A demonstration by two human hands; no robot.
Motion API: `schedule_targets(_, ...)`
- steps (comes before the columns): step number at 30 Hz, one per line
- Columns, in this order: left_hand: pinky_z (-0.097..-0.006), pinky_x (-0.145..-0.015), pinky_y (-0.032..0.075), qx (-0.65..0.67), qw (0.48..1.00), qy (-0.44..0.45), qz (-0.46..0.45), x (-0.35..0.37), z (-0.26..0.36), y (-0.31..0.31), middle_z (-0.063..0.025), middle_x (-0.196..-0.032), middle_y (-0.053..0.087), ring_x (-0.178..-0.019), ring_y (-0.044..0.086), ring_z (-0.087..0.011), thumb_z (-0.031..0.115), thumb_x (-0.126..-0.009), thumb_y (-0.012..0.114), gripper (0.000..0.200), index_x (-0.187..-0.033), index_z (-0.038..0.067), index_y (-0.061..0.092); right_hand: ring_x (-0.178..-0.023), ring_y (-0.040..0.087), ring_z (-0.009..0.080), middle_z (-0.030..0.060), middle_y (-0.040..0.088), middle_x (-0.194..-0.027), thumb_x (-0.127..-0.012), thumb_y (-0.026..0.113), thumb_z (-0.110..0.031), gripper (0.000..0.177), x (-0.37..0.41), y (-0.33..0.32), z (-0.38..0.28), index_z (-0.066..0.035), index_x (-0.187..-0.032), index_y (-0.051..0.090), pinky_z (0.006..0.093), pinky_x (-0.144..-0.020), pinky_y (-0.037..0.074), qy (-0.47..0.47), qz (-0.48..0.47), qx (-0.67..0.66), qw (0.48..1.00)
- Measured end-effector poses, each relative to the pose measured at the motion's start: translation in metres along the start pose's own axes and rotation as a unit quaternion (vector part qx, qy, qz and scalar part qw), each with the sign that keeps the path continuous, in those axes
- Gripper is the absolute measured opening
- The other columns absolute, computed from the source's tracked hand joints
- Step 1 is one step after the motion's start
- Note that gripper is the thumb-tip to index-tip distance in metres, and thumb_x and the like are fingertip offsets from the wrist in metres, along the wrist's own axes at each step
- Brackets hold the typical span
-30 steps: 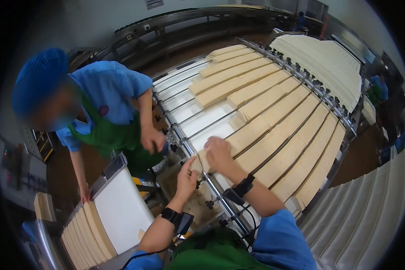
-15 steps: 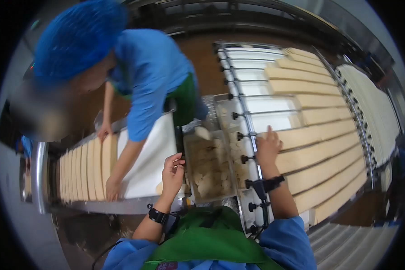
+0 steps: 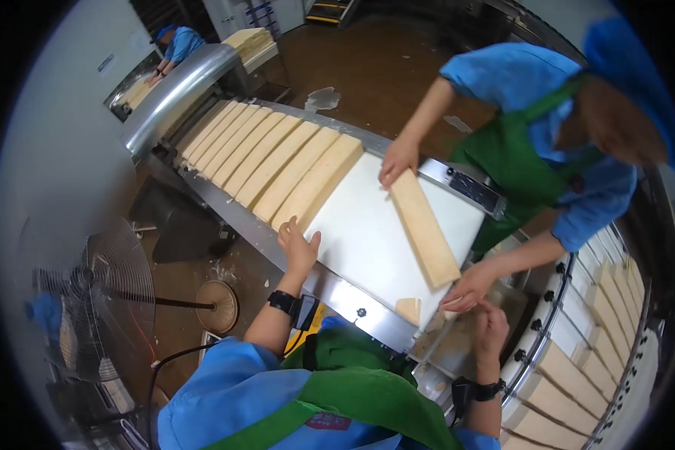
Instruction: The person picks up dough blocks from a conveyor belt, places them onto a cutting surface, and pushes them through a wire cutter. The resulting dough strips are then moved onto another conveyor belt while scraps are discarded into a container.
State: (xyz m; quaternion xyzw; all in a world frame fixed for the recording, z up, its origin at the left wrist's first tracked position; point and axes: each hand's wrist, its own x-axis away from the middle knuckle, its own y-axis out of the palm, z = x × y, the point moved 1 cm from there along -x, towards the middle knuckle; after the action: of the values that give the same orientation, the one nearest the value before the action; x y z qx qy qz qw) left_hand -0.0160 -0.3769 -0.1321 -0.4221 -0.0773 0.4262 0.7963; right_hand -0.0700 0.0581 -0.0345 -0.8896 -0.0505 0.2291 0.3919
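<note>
My left hand [image 3: 300, 247] is open, fingertips at the near end of a long pale dough-like block [image 3: 322, 180], the last in a row on the white belt. My right hand [image 3: 492, 330] is low at the right end of the belt with its fingers loosely bent and no object showing in it. Just above it is a co-worker's hand [image 3: 472, 285], at the near end of another pale block [image 3: 425, 229] lying slantwise over the belt. The co-worker's other hand [image 3: 400, 160] grips that block's far end.
Several similar blocks [image 3: 236, 146] line the white belt [image 3: 371, 232], with a small offcut [image 3: 409, 309] at its near corner. More blocks [image 3: 574, 375] lie on a second conveyor at the right. A floor fan [image 3: 86, 277] stands at the left.
My view has swung left. My right hand has left the blocks on the right conveyor; my left hand is now at the row. The co-worker has moved from the row to a slanted block.
</note>
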Motion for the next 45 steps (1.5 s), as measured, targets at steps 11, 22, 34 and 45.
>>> schedule_targets(11,-0.042,-0.088,0.048,-0.232,0.954,-0.052,-0.185,-0.066,-0.05,0.0,-0.0191,-0.127,0.044,-0.108,0.052,-0.0369,0.054,-0.067,0.077,0.105,-0.143,0.001,0.028,-0.106,0.052,0.0363,0.0181,0.057,-0.113,-0.081,0.065,-0.014,0.031,-0.162,0.263,-0.093,-0.002,-0.109,0.064,0.0433,-0.093,0.043,-0.103,-0.145,-0.017,0.984)
schedule_targets(22,-0.0337,-0.067,0.055,-0.275,0.931,0.033,-0.237,-0.075,-0.05,-0.004,-0.0176,-0.119,0.048,-0.09,0.059,-0.0293,0.057,-0.068,0.075,0.103,-0.142,0.0,0.031,-0.136,0.03,0.0406,0.0226,0.014,-0.156,-0.09,0.049,-0.055,0.074,-0.302,0.426,-0.172,-0.018,-0.15,0.028,0.0482,-0.107,0.034,0.118,-0.246,0.163,0.948)
schedule_targets(34,-0.0495,-0.085,0.049,-0.054,0.905,0.107,-0.407,-0.068,-0.007,-0.014,-0.0267,-0.12,0.043,-0.099,0.053,-0.045,0.034,-0.07,0.081,0.092,-0.136,-0.004,0.029,-0.123,0.042,0.0461,0.0289,0.023,-0.145,-0.072,0.068,-0.042,0.083,-0.265,0.3,-0.103,0.0,-0.136,0.035,0.0485,-0.098,0.044,0.371,-0.164,0.143,0.903)
schedule_targets(45,-0.0487,-0.085,0.048,0.073,0.87,0.275,-0.402,0.056,0.123,0.045,-0.0288,-0.117,0.037,-0.1,0.051,-0.0473,0.019,-0.07,0.078,0.079,-0.13,-0.004,0.032,-0.122,0.042,0.0502,0.0356,0.018,-0.142,-0.071,0.074,-0.033,0.077,-0.106,0.101,0.055,0.004,-0.125,0.031,0.0477,-0.098,0.043,0.453,0.23,0.041,0.86)
